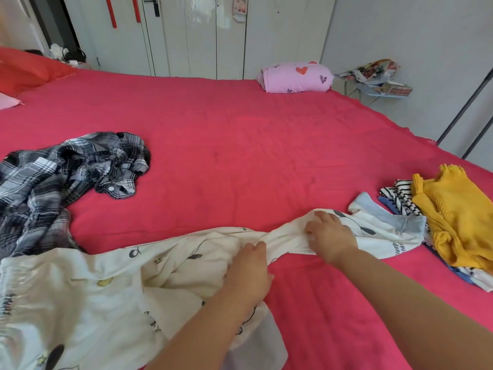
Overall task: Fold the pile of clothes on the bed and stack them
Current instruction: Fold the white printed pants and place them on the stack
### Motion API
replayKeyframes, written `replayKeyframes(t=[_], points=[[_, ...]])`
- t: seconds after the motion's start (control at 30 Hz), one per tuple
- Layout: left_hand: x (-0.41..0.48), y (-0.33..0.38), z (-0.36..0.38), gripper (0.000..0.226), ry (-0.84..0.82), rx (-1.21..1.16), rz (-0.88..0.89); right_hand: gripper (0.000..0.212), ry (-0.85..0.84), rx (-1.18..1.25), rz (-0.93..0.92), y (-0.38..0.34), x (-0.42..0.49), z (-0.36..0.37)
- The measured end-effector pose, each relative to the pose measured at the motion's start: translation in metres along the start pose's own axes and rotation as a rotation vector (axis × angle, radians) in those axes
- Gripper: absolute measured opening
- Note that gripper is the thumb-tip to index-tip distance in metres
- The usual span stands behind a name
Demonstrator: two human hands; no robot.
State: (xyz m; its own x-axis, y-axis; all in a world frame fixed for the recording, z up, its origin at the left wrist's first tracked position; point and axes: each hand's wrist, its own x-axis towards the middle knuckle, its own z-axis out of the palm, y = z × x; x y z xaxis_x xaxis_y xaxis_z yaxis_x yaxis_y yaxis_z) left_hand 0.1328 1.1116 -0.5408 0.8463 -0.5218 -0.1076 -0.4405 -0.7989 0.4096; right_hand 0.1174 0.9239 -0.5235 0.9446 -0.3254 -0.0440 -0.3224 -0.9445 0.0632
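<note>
A cream printed garment (112, 284) lies spread over the near left of the red bed (240, 145), with one part pulled out to the right. My left hand (249, 271) grips the bunched cloth near its middle. My right hand (329, 236) grips the stretched part further right. A crumpled black-and-white plaid shirt (66, 177) lies at the left. At the right edge sits a pile with a yellow knit (458, 220) on top of striped clothes (400, 196), and a white and light-blue piece (384, 222) beside it.
A pink bundle with hearts (296, 77) rests at the bed's far edge. A red pillow (24, 68) is at the far left. White wardrobe doors (202, 36) stand behind, and a small cluttered table (378, 81) stands past the right corner.
</note>
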Motion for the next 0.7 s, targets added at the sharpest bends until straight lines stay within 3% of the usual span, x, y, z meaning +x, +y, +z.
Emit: replayKeyframes(t=[0.07,0.17,0.23,0.33,0.4,0.5,0.53,0.6,0.7], points=[[-0.002,-0.007,0.003,0.032,0.021,0.111,-0.024,0.023,0.038,0.004,-0.043,0.006,-0.003,0.004],[-0.006,-0.015,-0.002,0.020,0.072,0.213,0.049,0.020,0.246,0.065,-0.174,0.022,-0.017,-0.002],[-0.010,-0.022,-0.010,0.018,0.107,0.084,0.110,0.018,0.386,0.054,-0.288,0.036,-0.035,-0.011],[-0.026,-0.029,-0.026,0.011,0.082,-0.087,0.250,0.010,0.433,0.050,-0.379,0.052,-0.076,-0.024],[-0.041,-0.030,-0.034,0.010,-0.027,-0.048,0.331,0.011,0.291,-0.020,-0.426,0.054,-0.103,-0.023],[-0.051,-0.022,-0.038,0.018,-0.261,0.170,0.386,0.014,-0.263,0.048,-0.368,0.052,-0.128,-0.020],[-0.050,-0.019,-0.038,0.019,-0.299,0.178,0.381,0.013,-0.370,0.084,-0.352,0.053,-0.129,-0.020],[-0.045,-0.011,-0.040,0.020,-0.274,0.117,0.359,0.011,-0.337,0.166,-0.307,0.056,-0.122,-0.023],[-0.029,-0.004,-0.040,0.027,-0.061,0.049,0.313,0.015,-0.118,0.280,-0.103,0.070,-0.095,-0.025]])
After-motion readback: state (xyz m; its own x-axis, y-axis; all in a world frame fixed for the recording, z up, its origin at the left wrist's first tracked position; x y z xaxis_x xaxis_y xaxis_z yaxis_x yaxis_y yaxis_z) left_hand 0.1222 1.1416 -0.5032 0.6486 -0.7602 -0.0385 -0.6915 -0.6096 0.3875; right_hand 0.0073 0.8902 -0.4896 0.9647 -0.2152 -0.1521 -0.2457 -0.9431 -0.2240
